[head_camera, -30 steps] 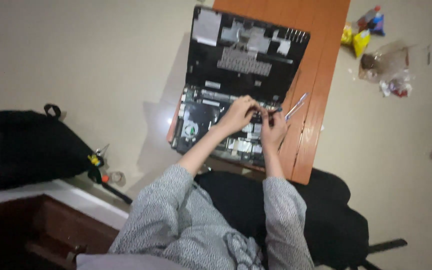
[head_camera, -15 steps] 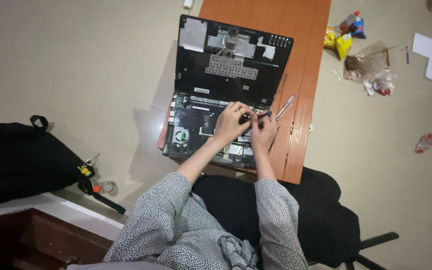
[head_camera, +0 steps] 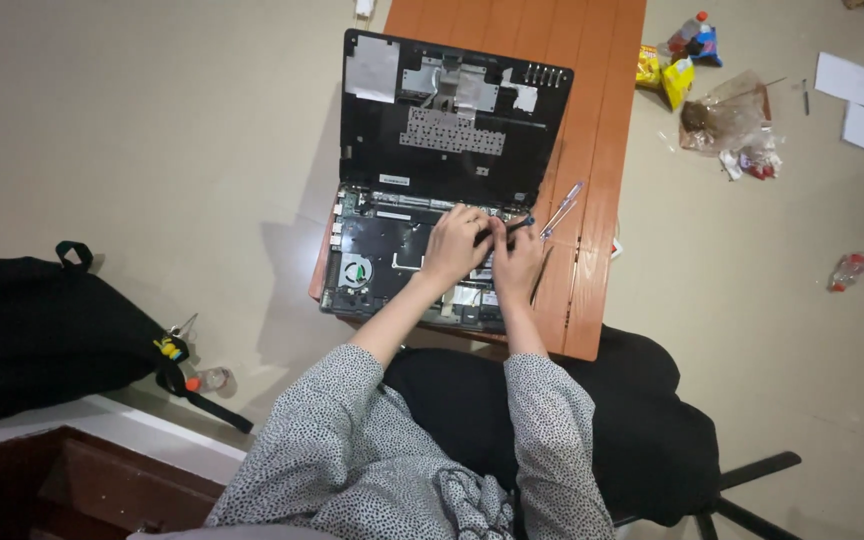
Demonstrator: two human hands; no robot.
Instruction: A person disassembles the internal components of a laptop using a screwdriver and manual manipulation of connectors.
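An opened laptop lies on an orange wooden table (head_camera: 602, 150). Its base (head_camera: 372, 270) shows the bare board and a round fan (head_camera: 355, 271). The black cover panel (head_camera: 452, 120) lies folded back beyond it. My left hand (head_camera: 455, 245) rests with bent fingers on the board's right part. Its fingertips meet my right hand (head_camera: 518, 262). My right hand grips a dark-handled screwdriver (head_camera: 512, 227) pointed down into the base. The tip and the part under the fingers are hidden.
Two more thin screwdrivers (head_camera: 562, 208) lie on the table to the right of the laptop. On the floor are a black backpack (head_camera: 42, 330) at left, and snack packets (head_camera: 674, 72), a plastic bag (head_camera: 727, 120), papers (head_camera: 857, 100) and a small bottle (head_camera: 847, 270) at right. A black chair (head_camera: 652, 420) is under me.
The view has shifted, so the laptop sits lower and further left in the picture. Both hands stay together at the same spot on the base.
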